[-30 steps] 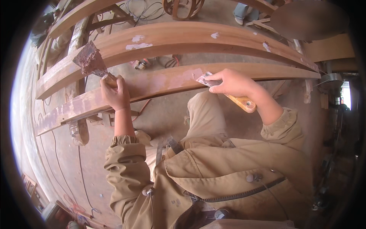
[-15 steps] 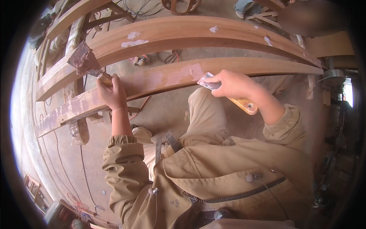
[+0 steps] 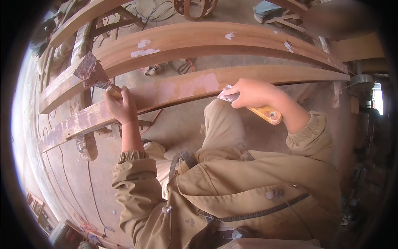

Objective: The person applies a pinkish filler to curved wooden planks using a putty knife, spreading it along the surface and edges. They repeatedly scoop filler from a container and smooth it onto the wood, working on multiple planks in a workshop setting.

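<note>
My left hand (image 3: 122,106) is closed round the handle of a wide putty knife (image 3: 92,73), its blade loaded with pinkish-purple filler. My right hand (image 3: 258,96) grips a second putty knife (image 3: 269,114) with a yellow wooden handle; its small smeared blade is just at the near edge of the nearer wooden beam (image 3: 244,74). Pinkish patches of filler (image 3: 182,88) cover the middle and left of that beam's face. Whether the right blade touches the wood I cannot tell.
Beyond lies another curved beam (image 3: 182,36) with pale filler spots. A wooden trestle (image 3: 85,141) holds the beams at the left. A power tool (image 3: 151,69) and cables (image 3: 153,13) lie on the floor. Another person's shoe (image 3: 259,16) shows at the top.
The view has shifted slightly, so the beams sit a little lower. My right hand's blade has drawn slightly right, off the beam's patch. Both hands keep their putty knives.
</note>
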A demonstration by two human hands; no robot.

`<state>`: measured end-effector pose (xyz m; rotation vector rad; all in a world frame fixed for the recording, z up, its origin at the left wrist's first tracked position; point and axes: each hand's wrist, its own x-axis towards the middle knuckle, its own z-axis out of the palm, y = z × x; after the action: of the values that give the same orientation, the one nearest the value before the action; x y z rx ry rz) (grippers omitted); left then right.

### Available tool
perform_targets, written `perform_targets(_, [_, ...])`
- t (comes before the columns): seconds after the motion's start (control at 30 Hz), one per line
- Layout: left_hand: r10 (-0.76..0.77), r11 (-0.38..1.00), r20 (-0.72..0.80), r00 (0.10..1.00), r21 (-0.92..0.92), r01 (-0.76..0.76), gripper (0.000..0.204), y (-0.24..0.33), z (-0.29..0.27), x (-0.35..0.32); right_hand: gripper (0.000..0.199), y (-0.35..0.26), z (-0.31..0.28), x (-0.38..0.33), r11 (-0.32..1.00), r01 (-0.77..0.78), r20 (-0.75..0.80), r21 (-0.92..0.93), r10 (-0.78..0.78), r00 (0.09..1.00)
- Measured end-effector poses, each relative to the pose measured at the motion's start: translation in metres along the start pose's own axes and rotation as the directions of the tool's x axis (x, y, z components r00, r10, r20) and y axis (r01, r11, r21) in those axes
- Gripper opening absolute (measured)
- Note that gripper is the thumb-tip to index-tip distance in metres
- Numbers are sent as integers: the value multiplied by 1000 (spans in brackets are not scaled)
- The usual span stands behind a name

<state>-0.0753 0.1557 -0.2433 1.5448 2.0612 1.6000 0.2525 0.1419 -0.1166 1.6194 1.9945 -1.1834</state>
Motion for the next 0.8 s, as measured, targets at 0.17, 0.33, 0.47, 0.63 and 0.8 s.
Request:
perform_targets(0.17, [-10, 1000, -9, 1000, -30, 9, 20, -3, 2, 0, 50, 26, -11, 11, 984, 87, -179, 156, -59, 982])
perform_targets(0.33, [1, 1000, -18, 1000, 6, -1, 21, 0, 2, 1, 51, 37, -6, 37, 986, 140, -236, 91, -115, 965])
perform_targets(0.47, [12, 1000, -20, 1000, 19, -12, 21, 1, 2, 1, 50, 53, -13, 29, 992, 115, -186, -43, -121, 975])
perform_targets(0.63, [22, 1000, -41, 999, 19, -21, 20, 3, 3, 0, 48, 21, -43, 27, 921, 65, -216, -385, -158, 964])
perform_targets(0.8, [-4, 1000, -39, 999, 8, 4, 20, 3, 3, 0, 38, -2, -41, 35, 911, 51, -137, -409, -116, 984])
